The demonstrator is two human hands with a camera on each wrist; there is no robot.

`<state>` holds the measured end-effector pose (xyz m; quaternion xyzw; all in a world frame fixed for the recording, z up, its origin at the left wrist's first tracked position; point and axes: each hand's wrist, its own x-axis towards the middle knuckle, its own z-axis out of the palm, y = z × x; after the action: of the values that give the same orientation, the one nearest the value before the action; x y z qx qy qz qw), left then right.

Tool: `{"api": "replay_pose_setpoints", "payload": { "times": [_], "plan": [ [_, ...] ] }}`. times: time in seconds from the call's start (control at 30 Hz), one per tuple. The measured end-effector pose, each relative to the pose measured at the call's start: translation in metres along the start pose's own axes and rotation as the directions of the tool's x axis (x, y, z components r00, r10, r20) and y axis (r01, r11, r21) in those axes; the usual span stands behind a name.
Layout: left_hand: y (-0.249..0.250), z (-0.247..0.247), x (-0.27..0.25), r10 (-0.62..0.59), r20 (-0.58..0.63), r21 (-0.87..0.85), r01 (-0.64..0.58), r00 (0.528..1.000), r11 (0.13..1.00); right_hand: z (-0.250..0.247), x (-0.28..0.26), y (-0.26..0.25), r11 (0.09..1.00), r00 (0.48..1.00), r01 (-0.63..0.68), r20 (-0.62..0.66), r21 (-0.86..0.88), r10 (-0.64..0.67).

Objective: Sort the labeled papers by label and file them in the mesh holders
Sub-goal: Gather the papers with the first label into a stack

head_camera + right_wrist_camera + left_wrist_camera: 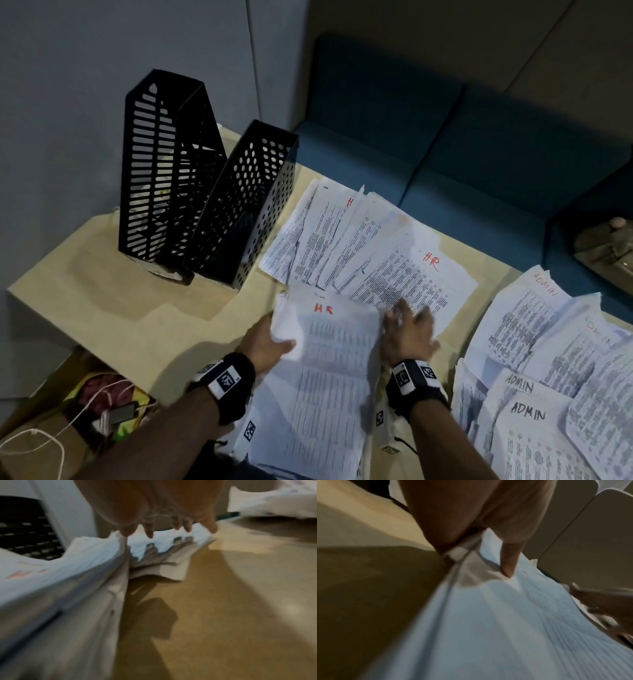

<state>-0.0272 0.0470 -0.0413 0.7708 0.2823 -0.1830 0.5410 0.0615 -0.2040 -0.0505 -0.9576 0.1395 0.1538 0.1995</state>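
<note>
Blur smears both wrist views, and the HR stack (pixel 329 370) runs off the near desk (pixel 137 308) edge. Left hand (pixel 270 342) pinches its crinkled left edge, thumb on top; right hand (pixel 407 335) spreads straight fingers (pixel 150 532) over fanned HR sheets (pixel 394 260), beside two perforated black holders (pixel 205 192).

Left hand (pixel 270 346) pinches with thumb on top; right hand (pixel 407 334) hovers, fingers (pixel 150 532) spread.
</note>
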Motion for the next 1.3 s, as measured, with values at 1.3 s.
{"api": "replay_pose_setpoints", "payload": {
  "times": [1.3],
  "plan": [
    [-0.016,-0.024,-0.008,-0.081,-0.116,-0.208,0.056,0.990,0.977,-0.113,-0.001,0.039,0.749,0.892,0.025,-0.353,0.662,0.283]
  ]
}}
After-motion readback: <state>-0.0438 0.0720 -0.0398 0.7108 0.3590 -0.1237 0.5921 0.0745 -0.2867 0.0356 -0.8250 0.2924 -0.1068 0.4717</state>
